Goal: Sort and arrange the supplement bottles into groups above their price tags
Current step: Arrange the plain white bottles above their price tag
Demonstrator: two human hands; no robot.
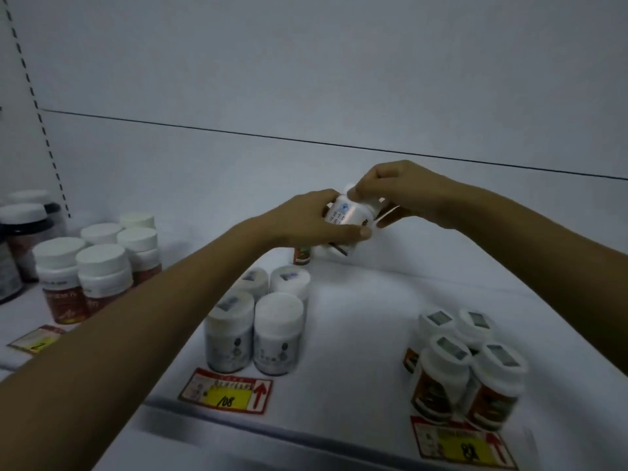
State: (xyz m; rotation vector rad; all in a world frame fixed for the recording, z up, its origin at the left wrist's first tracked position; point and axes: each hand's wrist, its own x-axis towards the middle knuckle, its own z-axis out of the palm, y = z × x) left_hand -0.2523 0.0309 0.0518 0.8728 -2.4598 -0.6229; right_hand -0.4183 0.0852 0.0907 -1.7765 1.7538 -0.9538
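**One bottle in the air, three groups down**

A white bottle (346, 215) with blue print is up off the shelf (356, 317), tipped over. The left hand (306, 219) wraps its body and the right hand (401, 192) pinches the cap end. Right beneath it, a small orange-labelled bottle (302, 255) stands at the back, mostly hidden.

In the centre, four grey-labelled bottles (258, 321) stand upright in a tight square, just behind the red-and-yellow tag reading 108 (226, 390). On the right, four brown-labelled bottles (469, 368) are packed two by two, right behind their tag (464, 443). On the left is a cluster of white-capped, red-labelled bottles (98, 266), with a crooked tag (37, 339) in front and dark bottles (23, 232) beyond.
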